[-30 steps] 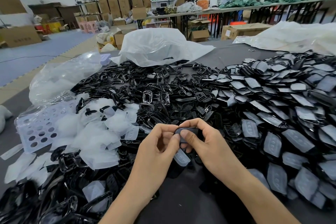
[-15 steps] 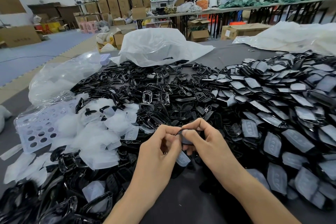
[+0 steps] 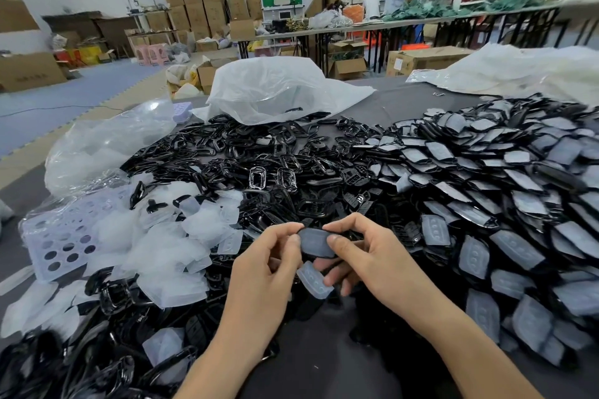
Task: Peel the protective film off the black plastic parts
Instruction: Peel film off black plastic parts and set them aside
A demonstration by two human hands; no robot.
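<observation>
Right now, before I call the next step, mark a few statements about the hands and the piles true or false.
1. The left hand and right hand both pinch one black part. True.
2. The film-covered parts are piled on the person's left. False: they lie on the right; loose peeled films lie on the left.
3. A perforated tray lies at the left. True.
4. The right hand hangs empty. False: it grips the black part.
5. A white plastic bag lies beyond the parts. True.
</observation>
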